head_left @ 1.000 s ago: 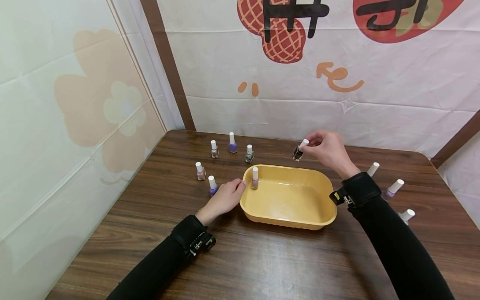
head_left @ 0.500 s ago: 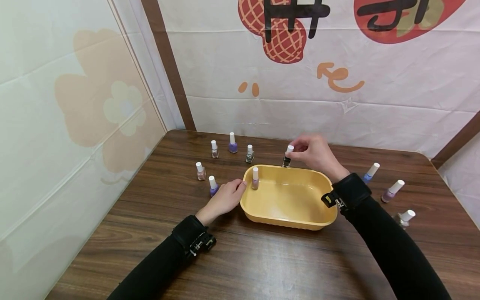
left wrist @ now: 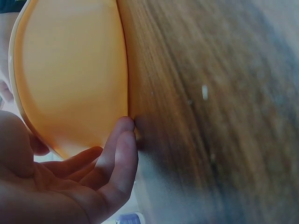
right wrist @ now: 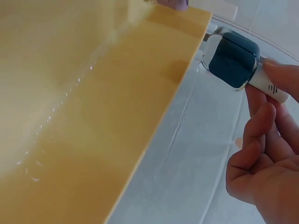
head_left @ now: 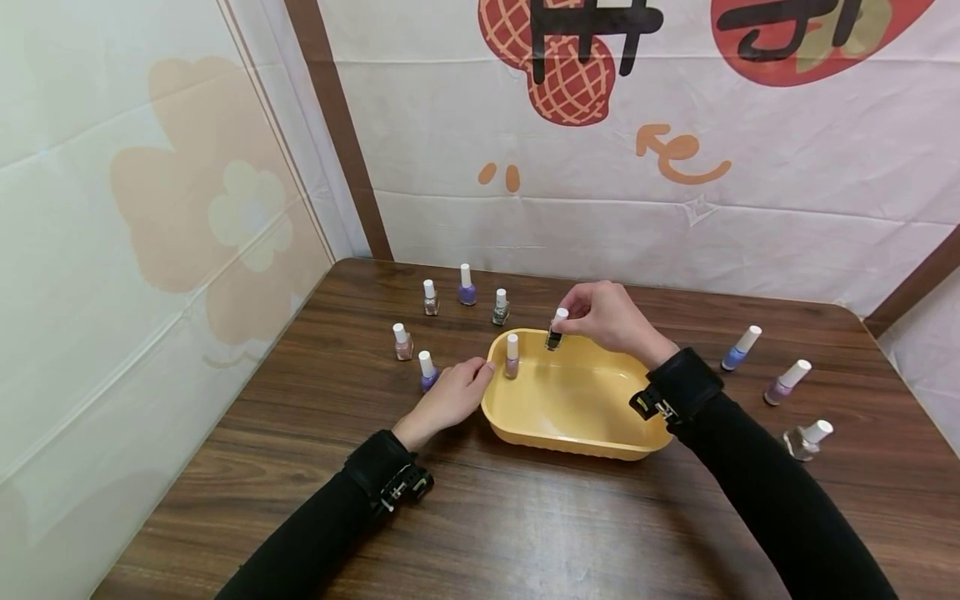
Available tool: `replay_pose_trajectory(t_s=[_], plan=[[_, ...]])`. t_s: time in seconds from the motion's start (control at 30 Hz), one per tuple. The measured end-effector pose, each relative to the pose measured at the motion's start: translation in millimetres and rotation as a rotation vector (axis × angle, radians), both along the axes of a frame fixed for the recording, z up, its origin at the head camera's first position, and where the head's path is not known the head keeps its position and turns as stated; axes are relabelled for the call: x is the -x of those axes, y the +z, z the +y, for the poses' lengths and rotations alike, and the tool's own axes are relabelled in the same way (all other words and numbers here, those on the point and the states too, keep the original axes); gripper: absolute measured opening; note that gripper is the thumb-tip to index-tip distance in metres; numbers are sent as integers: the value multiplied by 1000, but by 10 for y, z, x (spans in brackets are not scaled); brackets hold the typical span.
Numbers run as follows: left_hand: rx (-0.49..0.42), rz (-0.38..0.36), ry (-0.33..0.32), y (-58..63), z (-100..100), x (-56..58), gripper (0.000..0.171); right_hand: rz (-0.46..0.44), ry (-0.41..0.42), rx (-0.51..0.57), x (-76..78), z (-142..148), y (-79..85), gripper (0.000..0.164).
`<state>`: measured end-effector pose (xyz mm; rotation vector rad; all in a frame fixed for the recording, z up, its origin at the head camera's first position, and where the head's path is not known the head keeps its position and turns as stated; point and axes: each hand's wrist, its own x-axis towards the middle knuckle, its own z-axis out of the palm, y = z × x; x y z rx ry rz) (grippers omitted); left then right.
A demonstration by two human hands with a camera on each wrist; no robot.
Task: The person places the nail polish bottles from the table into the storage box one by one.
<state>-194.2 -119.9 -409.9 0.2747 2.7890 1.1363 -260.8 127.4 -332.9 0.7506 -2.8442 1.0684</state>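
A yellow plastic basin (head_left: 581, 412) sits on the wooden table. My left hand (head_left: 448, 393) grips its left end, the thumb at the rim and the fingers against the outer wall in the left wrist view. Between thumb and fingers, my right hand (head_left: 611, 321) pinches the white cap of a dark nail polish bottle (head_left: 553, 339). That bottle hangs over the basin's back rim, glass end down; in the right wrist view its dark teal glass (right wrist: 233, 60) shows close to the rim. One pale lilac nail polish bottle (head_left: 512, 365) stands inside the basin, at its left end.
Left and behind the basin stand several nail polish bottles, among them a purple one (head_left: 467, 292), a pinkish one (head_left: 402, 345) and a green-grey one (head_left: 500, 310). To the right are a blue (head_left: 735, 357), a mauve (head_left: 780, 390) and a clear bottle (head_left: 802, 444). A printed curtain (head_left: 450, 225) hangs behind.
My right hand has carried the dark nail polish bottle leftward and toward me, from behind the basin to over its back rim. The left hand stays at the basin's left end.
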Motion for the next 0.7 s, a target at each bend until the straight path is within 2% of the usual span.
replay_pose_trajectory(t_s=[0.3,0.7], plan=[[5,11,-3,-11,-4,10,36,-12,39,-77,-1,-102,-84,16],[7,3,-5,-11,-9,20,36,5,63,-128,-16,-190,-143,15]])
